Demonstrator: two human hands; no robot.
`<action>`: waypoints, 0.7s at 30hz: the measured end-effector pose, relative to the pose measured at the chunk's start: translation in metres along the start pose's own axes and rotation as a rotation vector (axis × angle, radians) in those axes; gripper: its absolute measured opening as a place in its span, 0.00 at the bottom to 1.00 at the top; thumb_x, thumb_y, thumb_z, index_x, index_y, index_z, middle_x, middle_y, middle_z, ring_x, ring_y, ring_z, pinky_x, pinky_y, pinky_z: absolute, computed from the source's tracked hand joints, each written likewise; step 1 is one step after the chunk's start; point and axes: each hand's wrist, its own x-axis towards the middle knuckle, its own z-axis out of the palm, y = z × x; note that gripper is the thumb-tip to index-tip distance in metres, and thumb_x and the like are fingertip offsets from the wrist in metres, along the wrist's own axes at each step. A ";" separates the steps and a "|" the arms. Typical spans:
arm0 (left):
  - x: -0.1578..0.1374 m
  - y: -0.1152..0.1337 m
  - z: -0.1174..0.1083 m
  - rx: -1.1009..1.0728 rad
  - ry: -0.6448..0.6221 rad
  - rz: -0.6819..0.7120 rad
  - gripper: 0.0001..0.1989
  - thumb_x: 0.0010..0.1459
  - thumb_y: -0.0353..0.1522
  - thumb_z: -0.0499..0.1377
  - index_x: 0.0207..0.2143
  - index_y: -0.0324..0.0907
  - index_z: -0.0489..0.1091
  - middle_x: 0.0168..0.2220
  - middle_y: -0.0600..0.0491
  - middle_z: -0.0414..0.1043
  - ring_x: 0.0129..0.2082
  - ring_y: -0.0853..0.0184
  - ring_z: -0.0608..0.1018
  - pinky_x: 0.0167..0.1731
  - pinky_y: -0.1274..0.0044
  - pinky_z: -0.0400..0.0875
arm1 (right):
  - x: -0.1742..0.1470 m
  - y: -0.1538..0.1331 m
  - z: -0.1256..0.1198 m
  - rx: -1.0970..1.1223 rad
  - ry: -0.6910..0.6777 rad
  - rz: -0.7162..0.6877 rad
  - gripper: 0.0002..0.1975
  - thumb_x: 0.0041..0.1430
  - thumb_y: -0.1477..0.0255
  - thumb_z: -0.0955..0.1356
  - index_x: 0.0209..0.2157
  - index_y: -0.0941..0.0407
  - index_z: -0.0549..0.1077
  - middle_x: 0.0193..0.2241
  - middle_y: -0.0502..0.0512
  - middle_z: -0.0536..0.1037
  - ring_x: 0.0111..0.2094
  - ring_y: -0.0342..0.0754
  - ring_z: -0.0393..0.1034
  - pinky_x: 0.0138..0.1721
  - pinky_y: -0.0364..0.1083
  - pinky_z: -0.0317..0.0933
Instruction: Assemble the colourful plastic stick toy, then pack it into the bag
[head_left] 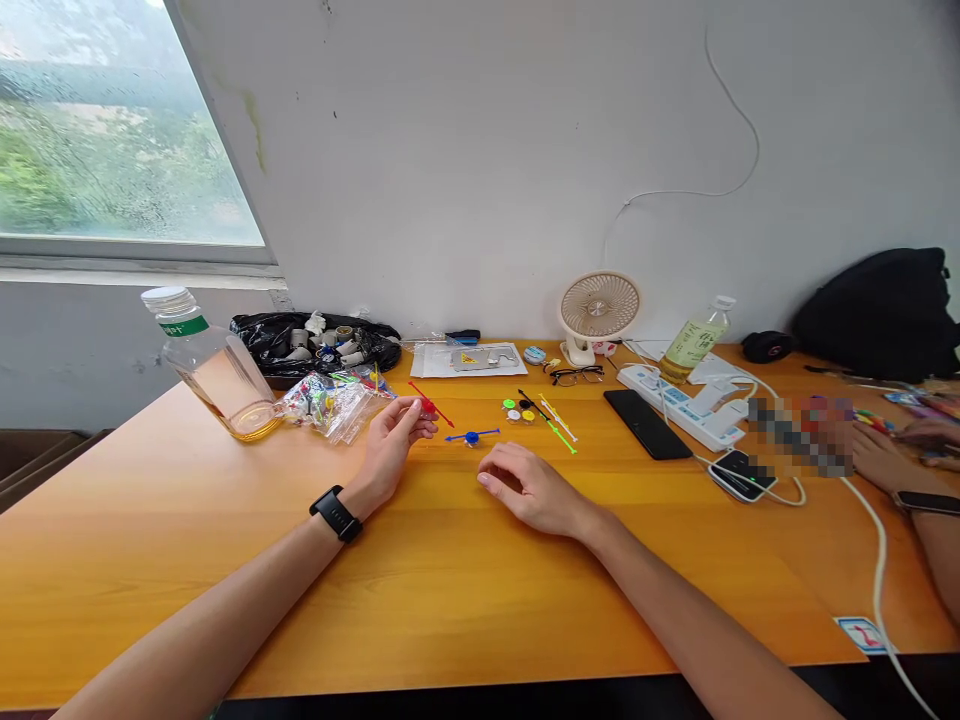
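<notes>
My left hand (395,440) has thumb and fingers closed on a red spinner (429,404), a small disc with a long arrow-shaped pointer. Just right of it on the table lies a blue spinner (472,439) with a blue arrow across its top. My right hand (531,487) rests on the wood in front of the blue spinner, fingers loosely curved and thumb apart, holding nothing. Beyond it sit several small discs (512,415) in green, white, black and yellow. Beside these lie loose arrow pointers (555,424) in black, white, yellow and green.
At left are a large bottle (217,375), plastic bags of parts (334,405) and a black bag (244,330). Along the back stand a fan (600,305) and glasses (577,376). A phone (646,424), power strip (679,410) and cables lie right, near another person's hand (877,455).
</notes>
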 end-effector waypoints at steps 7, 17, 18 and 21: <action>-0.001 0.003 0.002 -0.009 -0.009 -0.024 0.19 0.58 0.45 0.70 0.40 0.40 0.73 0.35 0.51 0.79 0.31 0.70 0.79 0.35 0.78 0.72 | 0.000 -0.002 0.005 -0.014 0.035 -0.054 0.11 0.72 0.64 0.67 0.49 0.53 0.76 0.46 0.59 0.78 0.48 0.55 0.70 0.53 0.54 0.65; 0.000 0.002 0.001 0.012 0.000 -0.029 0.19 0.58 0.45 0.69 0.38 0.39 0.72 0.32 0.52 0.78 0.30 0.70 0.78 0.32 0.79 0.70 | 0.005 -0.003 0.014 -0.039 0.035 -0.114 0.15 0.71 0.64 0.69 0.55 0.52 0.77 0.52 0.59 0.79 0.55 0.56 0.68 0.61 0.57 0.62; 0.000 0.002 0.001 0.010 -0.005 -0.034 0.19 0.58 0.45 0.69 0.38 0.39 0.72 0.32 0.52 0.78 0.30 0.70 0.78 0.32 0.79 0.70 | 0.006 -0.001 0.014 -0.054 0.033 -0.111 0.17 0.71 0.63 0.68 0.57 0.51 0.76 0.54 0.59 0.79 0.56 0.57 0.67 0.62 0.58 0.62; -0.001 0.001 0.002 -0.008 -0.028 -0.062 0.19 0.57 0.44 0.70 0.41 0.40 0.72 0.33 0.52 0.79 0.30 0.70 0.78 0.32 0.78 0.71 | 0.006 0.005 0.014 -0.109 0.020 -0.087 0.21 0.73 0.62 0.66 0.63 0.50 0.73 0.60 0.59 0.76 0.61 0.58 0.65 0.64 0.61 0.59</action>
